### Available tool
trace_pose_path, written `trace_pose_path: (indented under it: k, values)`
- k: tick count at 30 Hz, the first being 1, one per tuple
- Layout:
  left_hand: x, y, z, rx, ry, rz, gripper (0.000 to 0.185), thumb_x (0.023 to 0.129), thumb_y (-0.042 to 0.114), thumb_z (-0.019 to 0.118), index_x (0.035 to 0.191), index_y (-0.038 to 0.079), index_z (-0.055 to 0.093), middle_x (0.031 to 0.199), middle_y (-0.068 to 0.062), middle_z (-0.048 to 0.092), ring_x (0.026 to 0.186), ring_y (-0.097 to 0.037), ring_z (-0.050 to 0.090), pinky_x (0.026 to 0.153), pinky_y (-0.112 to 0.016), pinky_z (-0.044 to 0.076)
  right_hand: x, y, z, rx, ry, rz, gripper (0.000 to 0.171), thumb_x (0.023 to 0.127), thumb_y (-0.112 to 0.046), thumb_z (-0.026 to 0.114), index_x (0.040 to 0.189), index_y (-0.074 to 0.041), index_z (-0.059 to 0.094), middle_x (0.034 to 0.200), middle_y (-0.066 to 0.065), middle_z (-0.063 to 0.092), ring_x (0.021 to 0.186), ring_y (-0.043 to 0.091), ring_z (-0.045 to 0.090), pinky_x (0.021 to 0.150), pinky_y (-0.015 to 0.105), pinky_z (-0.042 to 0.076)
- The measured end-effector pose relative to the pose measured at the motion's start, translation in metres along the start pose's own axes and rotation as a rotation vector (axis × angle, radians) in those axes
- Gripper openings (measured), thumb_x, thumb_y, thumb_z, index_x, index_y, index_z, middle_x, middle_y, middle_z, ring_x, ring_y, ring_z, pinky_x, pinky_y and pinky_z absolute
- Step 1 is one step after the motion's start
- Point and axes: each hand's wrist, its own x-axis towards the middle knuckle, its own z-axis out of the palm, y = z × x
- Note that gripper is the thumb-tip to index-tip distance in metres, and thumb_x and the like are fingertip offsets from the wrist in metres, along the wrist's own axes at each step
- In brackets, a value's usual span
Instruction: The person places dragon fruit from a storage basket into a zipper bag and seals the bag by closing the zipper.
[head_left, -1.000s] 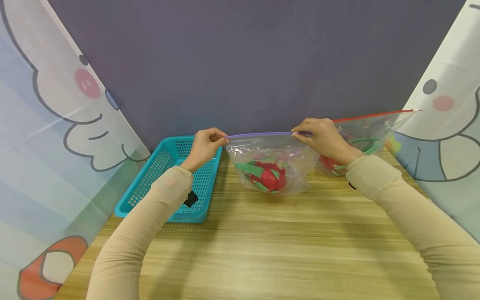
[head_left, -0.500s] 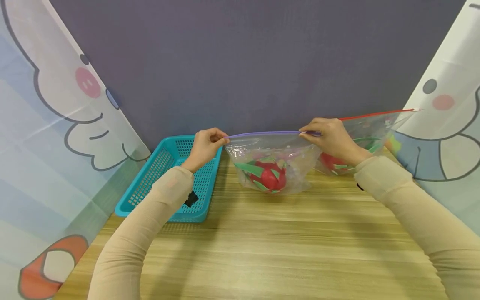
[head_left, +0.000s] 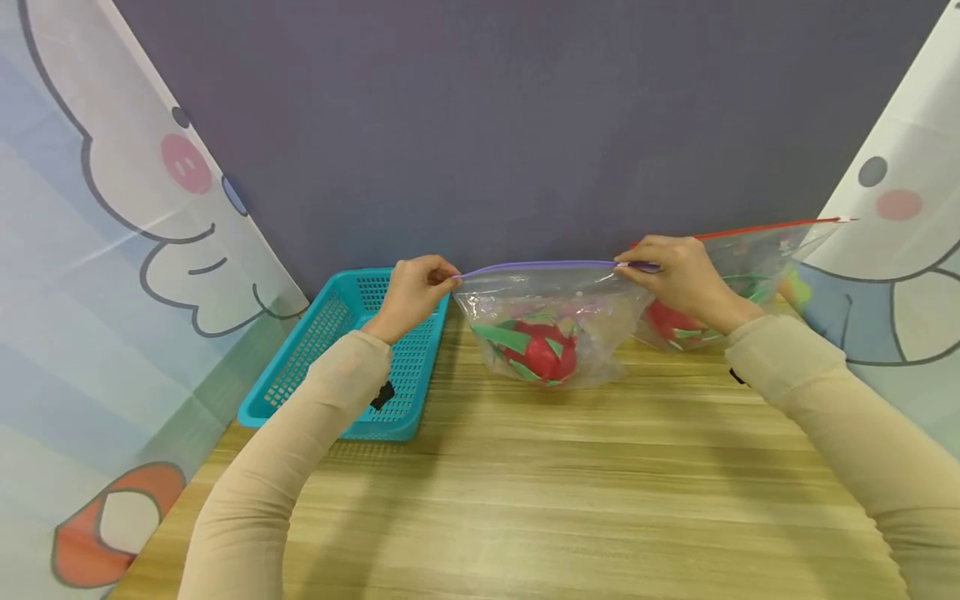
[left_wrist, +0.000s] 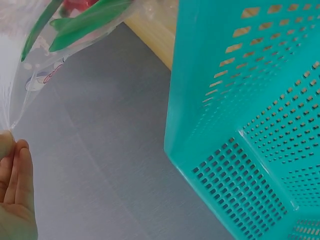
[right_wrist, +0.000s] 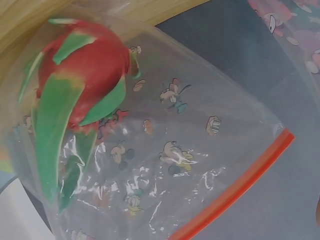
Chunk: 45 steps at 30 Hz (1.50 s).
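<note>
A clear zip bag point(head_left: 517, 287) with a purple strip along its top stands on the table with a red and green dragon fruit point(head_left: 546, 354) inside. My left hand point(head_left: 415, 292) pinches the strip's left end between thumb and fingers; in the left wrist view that hand point(left_wrist: 16, 187) grips the gathered corner. At the slider, toward the strip's right end, the fingers of my right hand point(head_left: 678, 275) pinch the zip. Behind that hand is a second clear bag point(head_left: 772, 250) with a red strip, also holding a dragon fruit point(right_wrist: 85, 70).
Left of the purple-strip bag stands a turquoise perforated basket point(head_left: 431, 367), with a small black item point(head_left: 383, 395) overlapping it beside the left sleeve. The wooden table point(head_left: 525, 483) meets a dark wall point(head_left: 525, 125) at the back. Printed cartoon sheets point(head_left: 142, 250) hang at both sides.
My right hand has slid rightward along the purple strip with the slider, leaving more of the strip showing behind it. The left hand keeps its pinch on the corner. The head view has shifted slightly.
</note>
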Motion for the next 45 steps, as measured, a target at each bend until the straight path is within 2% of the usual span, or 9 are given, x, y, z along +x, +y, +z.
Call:
trace_pose_path:
  k: [11, 23, 34, 45]
  values:
    - [0.000, 0.000, 0.001, 0.032, 0.006, 0.010, 0.009, 0.085, 0.014, 0.066, 0.088, 0.007, 0.070, 0.086, -0.006, 0.070, 0.079, -0.016, 0.066, 0.071, -0.028, 0.053, -0.005, 0.003, -0.005, -0.006, -0.019, 0.012, 0.013, 0.068, 0.004, 0.076, 0.080, 0.000, 0.072, 0.072, 0.008, 0.068, 0.055, 0.019, 0.061, 0.053, 0.005, 0.038]
    - [0.005, 0.009, -0.002, 0.112, -0.002, 0.014, 0.010, 0.086, 0.014, 0.064, 0.089, 0.006, 0.070, 0.084, -0.007, 0.069, 0.078, -0.018, 0.065, 0.072, -0.029, 0.053, -0.007, 0.009, -0.015, -0.032, -0.030, 0.049, 0.014, 0.068, 0.001, 0.076, 0.081, -0.002, 0.073, 0.071, 0.006, 0.067, 0.049, -0.001, 0.045, 0.047, 0.010, 0.031]
    - [0.003, 0.010, -0.001, 0.141, -0.028, -0.024, 0.011, 0.087, 0.015, 0.064, 0.090, 0.007, 0.069, 0.086, -0.007, 0.069, 0.079, -0.018, 0.065, 0.073, -0.030, 0.053, -0.014, 0.014, -0.022, -0.037, -0.039, 0.037, 0.015, 0.067, 0.003, 0.076, 0.081, -0.001, 0.073, 0.071, 0.007, 0.067, 0.048, -0.003, 0.041, 0.045, 0.011, 0.030]
    - [-0.001, 0.012, -0.005, 0.131, -0.030, 0.003, 0.009, 0.086, 0.012, 0.064, 0.089, 0.005, 0.069, 0.084, -0.007, 0.069, 0.078, -0.018, 0.066, 0.073, -0.028, 0.053, -0.013, 0.011, -0.028, -0.027, -0.031, 0.008, 0.016, 0.066, 0.006, 0.076, 0.081, -0.001, 0.073, 0.069, 0.006, 0.066, 0.049, -0.004, 0.040, 0.046, 0.010, 0.030]
